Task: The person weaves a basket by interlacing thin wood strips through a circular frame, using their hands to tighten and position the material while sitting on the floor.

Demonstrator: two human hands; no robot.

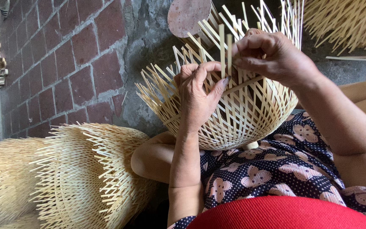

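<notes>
Both hands work at the centre of the frame on a half-woven bamboo basket (234,123) resting on the person's lap, its rounded bottom toward the lower edge and its loose strip ends fanning upward. Left hand (198,95) lies flat against the basket's outer wall, fingers curled over the weave and thumb pressed to an upright bamboo strip (222,46). Right hand (267,55), upper centre-right, is closed in a pinch on the strips beside it, near the basket's open rim. Dark floral-print garment (276,165) covers the lap beneath; a red band (276,214) crosses the bottom edge. Stacked finished baskets (73,178) with bristling strip ends fill the lower left, well apart from the hands. More bamboo strips (348,21) lie at upper right. Red brick paving (64,63) occupies the upper left, and a rounded reddish disc (187,15) sits at top centre.
</notes>
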